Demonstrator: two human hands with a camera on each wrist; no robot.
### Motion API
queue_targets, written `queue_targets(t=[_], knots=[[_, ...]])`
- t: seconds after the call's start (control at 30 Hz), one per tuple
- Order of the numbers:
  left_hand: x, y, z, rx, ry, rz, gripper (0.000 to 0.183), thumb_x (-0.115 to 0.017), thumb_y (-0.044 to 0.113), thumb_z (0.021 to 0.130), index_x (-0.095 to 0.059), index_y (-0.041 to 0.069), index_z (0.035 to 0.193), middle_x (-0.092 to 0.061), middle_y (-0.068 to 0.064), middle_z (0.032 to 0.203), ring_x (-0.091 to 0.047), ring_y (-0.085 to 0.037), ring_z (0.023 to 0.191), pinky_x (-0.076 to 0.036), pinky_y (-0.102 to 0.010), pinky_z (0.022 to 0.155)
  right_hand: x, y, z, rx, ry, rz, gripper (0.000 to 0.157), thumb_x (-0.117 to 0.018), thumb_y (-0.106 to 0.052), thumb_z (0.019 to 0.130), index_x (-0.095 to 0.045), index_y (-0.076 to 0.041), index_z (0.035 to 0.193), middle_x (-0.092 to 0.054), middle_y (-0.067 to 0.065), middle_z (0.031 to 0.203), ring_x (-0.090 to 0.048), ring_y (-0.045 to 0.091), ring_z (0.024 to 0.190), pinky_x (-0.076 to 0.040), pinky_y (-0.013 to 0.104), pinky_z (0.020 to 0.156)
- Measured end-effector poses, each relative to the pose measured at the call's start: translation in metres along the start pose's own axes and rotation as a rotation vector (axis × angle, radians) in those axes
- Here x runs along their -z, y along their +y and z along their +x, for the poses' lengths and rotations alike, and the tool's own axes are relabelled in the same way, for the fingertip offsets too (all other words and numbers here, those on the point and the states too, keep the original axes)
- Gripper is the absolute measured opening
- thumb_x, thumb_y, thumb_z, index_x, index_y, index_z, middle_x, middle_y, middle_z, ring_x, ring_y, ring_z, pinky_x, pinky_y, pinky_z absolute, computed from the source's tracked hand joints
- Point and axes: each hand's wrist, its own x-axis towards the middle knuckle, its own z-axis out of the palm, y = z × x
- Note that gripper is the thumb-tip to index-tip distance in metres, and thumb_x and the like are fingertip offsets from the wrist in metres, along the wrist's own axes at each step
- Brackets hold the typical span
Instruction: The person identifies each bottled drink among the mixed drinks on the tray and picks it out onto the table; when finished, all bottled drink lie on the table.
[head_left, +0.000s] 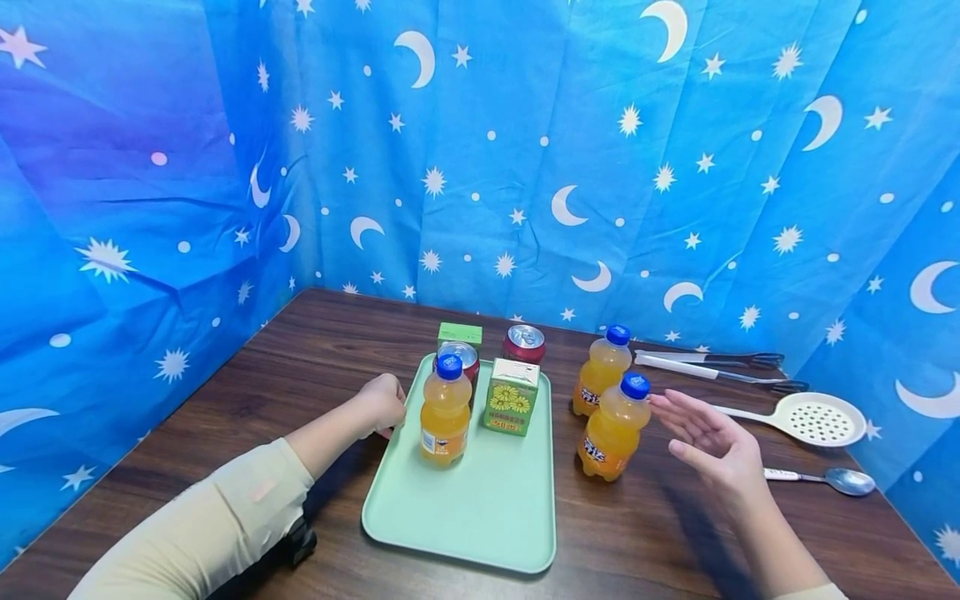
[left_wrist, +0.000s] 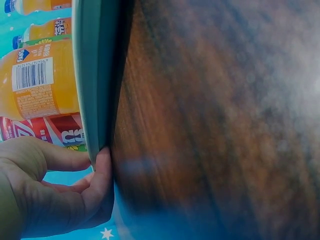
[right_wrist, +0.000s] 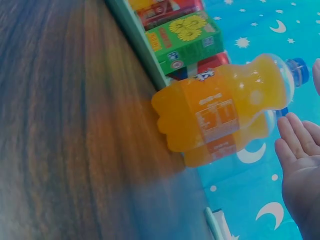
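My left hand (head_left: 384, 402) pinches the left rim of a pale green tray (head_left: 480, 521); the left wrist view shows thumb and fingers on that rim. On the tray stand an orange soda bottle (head_left: 444, 421) with a blue cap, a green drink carton (head_left: 512, 404) with yellow flowers, and a red can (head_left: 463, 357) partly hidden behind the bottle. To the tray's right, two more orange soda bottles stand on the table, a nearer one (head_left: 613, 433) and a farther one (head_left: 600, 375). Beside the nearer bottle my right hand (head_left: 712, 446) has its fingers extended, holding nothing.
Behind the tray's far end are a red can (head_left: 524, 343) and a green carton (head_left: 460, 333). Along the right lie white-handled utensils (head_left: 678, 365), a cream slotted spoon (head_left: 817, 419) and a metal spoon (head_left: 847, 481). A blue star-patterned curtain (head_left: 480, 167) borders the wooden table (head_left: 300, 367).
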Motion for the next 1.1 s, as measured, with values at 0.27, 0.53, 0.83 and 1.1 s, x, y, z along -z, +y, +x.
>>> queue_targets(t=[0.27, 0.53, 0.83, 1.1], knots=[[0.000, 0.001, 0.001, 0.001, 0.004, 0.007, 0.028, -0.051, -0.017, 0.074, -0.040, 0.005, 0.062, -0.039, -0.008, 0.071, -0.045, -0.017, 0.051, -0.054, -0.032, 0.049, -0.002, -0.009, 0.000, 0.087, -0.016, 0.157, 0.052, -0.042, 0.029, 0.082, -0.028, 0.022, 0.132, -0.046, 0.029, 0.131, -0.048, 0.032, 0.120, -0.037, 0.035, 0.099], [-0.001, -0.001, 0.002, 0.008, 0.012, -0.001, 0.015, -0.053, -0.016, 0.074, -0.049, -0.002, 0.074, -0.048, -0.013, 0.081, -0.054, -0.021, 0.062, -0.055, -0.032, 0.049, -0.008, -0.015, -0.002, 0.149, -0.051, 0.193, 0.054, -0.039, 0.032, 0.080, -0.026, 0.024, 0.131, -0.043, 0.033, 0.131, -0.046, 0.035, 0.122, -0.036, 0.037, 0.100], [-0.002, -0.002, 0.001, 0.005, 0.011, -0.001, 0.020, -0.052, -0.017, 0.074, -0.045, 0.001, 0.069, -0.045, -0.012, 0.076, -0.053, -0.021, 0.061, -0.055, -0.032, 0.050, -0.014, -0.018, -0.005, 0.191, -0.085, 0.225, 0.054, -0.040, 0.033, 0.079, -0.025, 0.027, 0.130, -0.042, 0.036, 0.130, -0.045, 0.038, 0.121, -0.036, 0.038, 0.101], [-0.002, -0.002, 0.003, 0.000, 0.016, -0.004, 0.023, -0.053, -0.017, 0.073, -0.044, 0.002, 0.064, -0.044, -0.011, 0.074, -0.053, -0.020, 0.058, -0.055, -0.032, 0.049, -0.021, -0.016, -0.005, 0.246, -0.147, 0.260, 0.056, -0.043, 0.034, 0.076, -0.023, 0.029, 0.128, -0.040, 0.040, 0.128, -0.044, 0.041, 0.121, -0.037, 0.039, 0.102]])
